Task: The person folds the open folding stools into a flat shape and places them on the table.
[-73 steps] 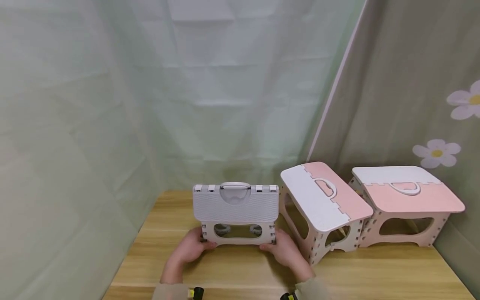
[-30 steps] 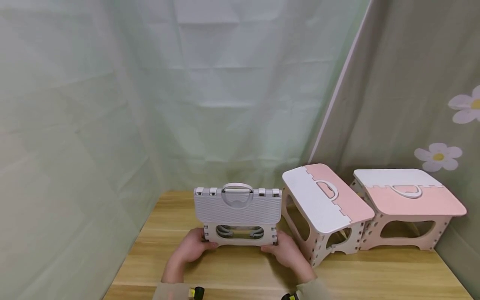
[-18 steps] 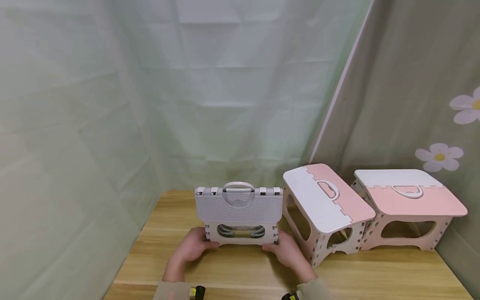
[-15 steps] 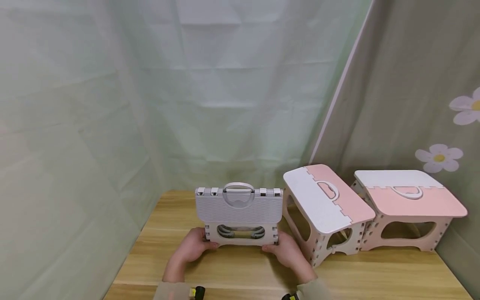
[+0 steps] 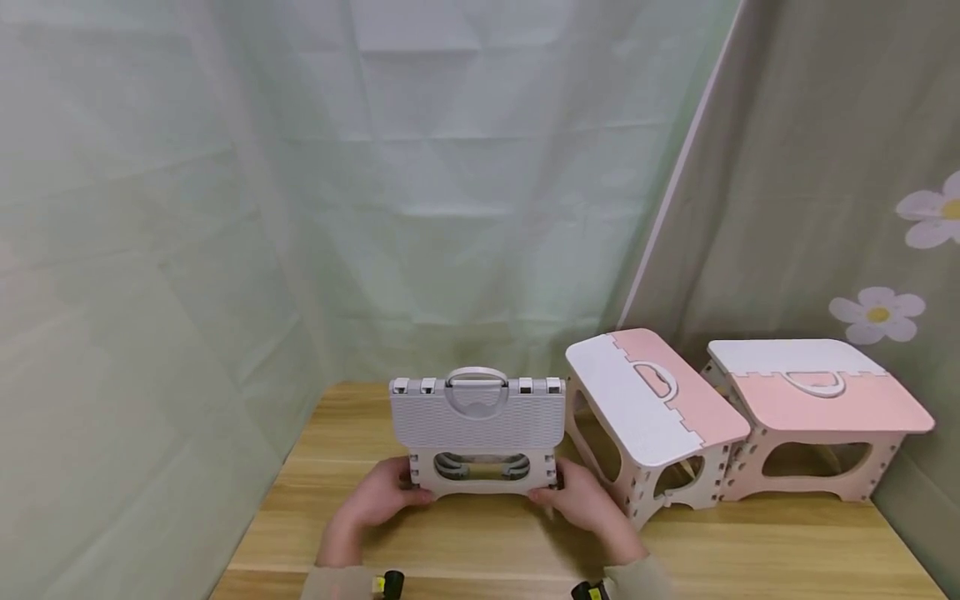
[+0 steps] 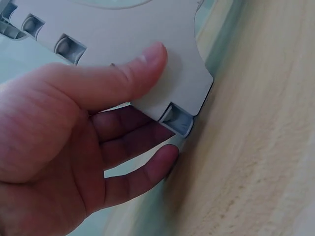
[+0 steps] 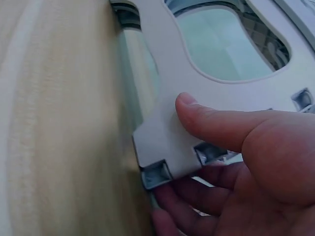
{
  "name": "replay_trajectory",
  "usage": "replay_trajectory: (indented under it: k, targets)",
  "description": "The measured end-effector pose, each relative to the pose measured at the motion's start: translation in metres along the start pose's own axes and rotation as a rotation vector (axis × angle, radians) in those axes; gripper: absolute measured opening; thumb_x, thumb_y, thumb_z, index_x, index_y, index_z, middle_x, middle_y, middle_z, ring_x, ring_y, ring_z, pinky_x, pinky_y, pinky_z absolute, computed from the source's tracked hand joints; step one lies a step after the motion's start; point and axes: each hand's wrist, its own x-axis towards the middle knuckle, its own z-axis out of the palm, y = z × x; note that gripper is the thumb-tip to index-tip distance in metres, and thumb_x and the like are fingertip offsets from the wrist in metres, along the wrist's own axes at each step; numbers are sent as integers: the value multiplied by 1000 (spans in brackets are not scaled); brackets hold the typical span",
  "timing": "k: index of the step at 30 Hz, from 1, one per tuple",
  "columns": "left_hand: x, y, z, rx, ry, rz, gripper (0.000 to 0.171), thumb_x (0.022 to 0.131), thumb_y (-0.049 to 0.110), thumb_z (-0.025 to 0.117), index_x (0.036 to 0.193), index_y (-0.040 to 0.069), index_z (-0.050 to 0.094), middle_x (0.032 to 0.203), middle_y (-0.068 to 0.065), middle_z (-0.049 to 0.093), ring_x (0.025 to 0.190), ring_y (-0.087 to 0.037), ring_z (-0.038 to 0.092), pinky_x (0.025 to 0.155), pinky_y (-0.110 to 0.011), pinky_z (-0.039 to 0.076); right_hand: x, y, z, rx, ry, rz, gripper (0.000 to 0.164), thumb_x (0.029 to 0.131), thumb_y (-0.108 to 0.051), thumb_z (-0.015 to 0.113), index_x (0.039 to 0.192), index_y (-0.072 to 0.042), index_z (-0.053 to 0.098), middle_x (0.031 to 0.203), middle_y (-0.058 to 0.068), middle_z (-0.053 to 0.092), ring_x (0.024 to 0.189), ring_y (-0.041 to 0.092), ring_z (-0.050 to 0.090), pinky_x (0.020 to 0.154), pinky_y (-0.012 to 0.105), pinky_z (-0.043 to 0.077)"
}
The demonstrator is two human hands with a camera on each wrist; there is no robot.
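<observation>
1. Thumb and fingers of the left hand (image 5: 381,493) pinch the lower left corner of the grey stool (image 5: 477,423), thumb flat on its near face, fingers curled behind its edge.
2. The right hand (image 5: 583,498) mirrors this at the lower right corner, also clamped on the stool; holding both ends low presumably keeps it level and steadies its feet.
3. The stool is upright at the middle of the table (image 5: 450,554), folded seat hanging over its near face and carry handle (image 5: 477,372) uppermost. Whether its feet bear fully on the wood, I cannot tell.
4. Just to its right stands an angled pink-and-white stool (image 5: 630,400), unfolded on its own legs; farther right, close against that, is a second unfolded stool (image 5: 832,408). Their position at the right probably leaves both arms working room.
5. Beyond the table's far edge hangs a pale curtain (image 5: 450,208), likely a screen; a flowered curtain (image 5: 780,183) covers the right.
</observation>
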Motion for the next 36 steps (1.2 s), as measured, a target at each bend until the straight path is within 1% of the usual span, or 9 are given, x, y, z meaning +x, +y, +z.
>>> replay_trajectory:
  k: [5,9,12,16,19,22,26,32,36]
  targets:
    - [0,-2,-1,-43,14,-7,59,88,29,91,135,3,65,123,-6,73,111,-23,68,97,-41,54,-1,-6,-6,-4,56,67,58,86,-25,91,122,1,54,104,8,66,97,22,62,85,41,51]
    - [1,-1,-2,-66,33,-4,66,87,25,92,138,3,56,119,-7,70,103,-21,67,90,-36,55,-3,-8,-9,-13,85,75,83,85,-25,94,144,6,45,124,22,67,117,36,63,100,53,50]
    - [1,1,-3,-67,65,-13,70,84,21,94,137,3,51,113,-8,65,96,-21,65,84,-35,55,-3,-8,-9,-42,75,70,91,85,-26,93,153,7,44,137,24,64,129,41,60,107,59,47]
    - [0,2,-3,-81,90,-28,76,82,19,96,141,5,50,119,-10,64,102,-24,67,88,-40,56,-3,-7,-7,-65,61,72,81,84,-27,93,148,4,53,127,15,70,122,36,65,103,55,50]
    - [0,1,-3,-55,86,-24,75,83,23,95,144,8,54,128,-8,67,113,-27,67,98,-47,54,-1,-7,-5,-61,72,69,76,83,-25,94,142,3,56,120,11,71,115,32,66,100,52,51]
    - [-1,0,-3,-12,90,-22,70,85,27,94,143,10,59,130,-5,71,120,-27,66,103,-51,51,0,-8,-4,-43,66,56,68,83,-23,94,133,1,57,115,8,70,109,27,66,96,47,52]
    - [-2,-2,-3,11,98,-34,59,86,27,92,136,9,65,123,-3,74,114,-26,68,99,-50,53,1,-9,-1,-23,49,44,56,83,-23,94,121,-3,58,110,4,69,102,21,64,89,42,52]
    - [2,-4,-1,46,85,-42,45,93,28,86,131,13,67,118,1,74,107,-21,68,96,-48,55,-2,-8,0,-22,39,50,48,84,-24,93,114,-4,61,102,1,71,91,17,62,79,36,51]
    - [3,-4,1,39,73,-56,43,94,26,84,131,13,67,118,1,74,106,-20,68,95,-47,55,-3,-5,1,-49,27,42,52,84,-25,94,120,-4,63,103,3,72,93,19,63,79,37,52]
